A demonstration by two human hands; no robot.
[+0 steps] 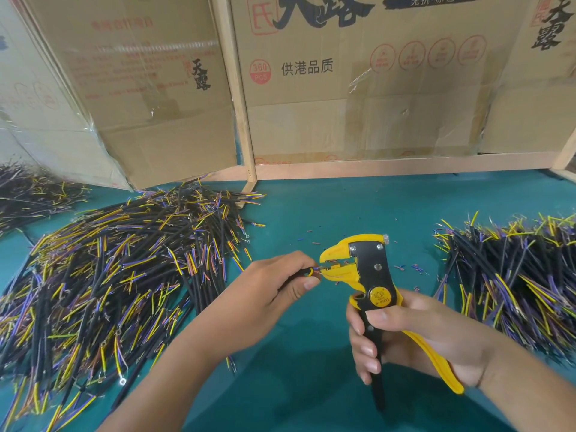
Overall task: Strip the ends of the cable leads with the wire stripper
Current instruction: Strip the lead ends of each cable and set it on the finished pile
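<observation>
Left hand (274,285) fingers pinch cable (308,272), its leads fed into stripper (358,269) mouth. Right hand (414,335) fingers wrap stripper handles. Risk: leads slip or seat unevenly at squeeze, giving nicked strands, ragged lengths. Piles flank stripper on worktop (343,207).

Bare mat (343,207) between left cable heap (109,275) and right heap (514,275).

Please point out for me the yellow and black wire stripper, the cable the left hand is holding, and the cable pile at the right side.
Yellow and black wire stripper (372,269), head view, on its black body plate.
Black cable with coloured leads (312,270), head view, on its end beside the fingertips.
Right pile of black cables (517,275), head view, on the pile's middle.
</observation>
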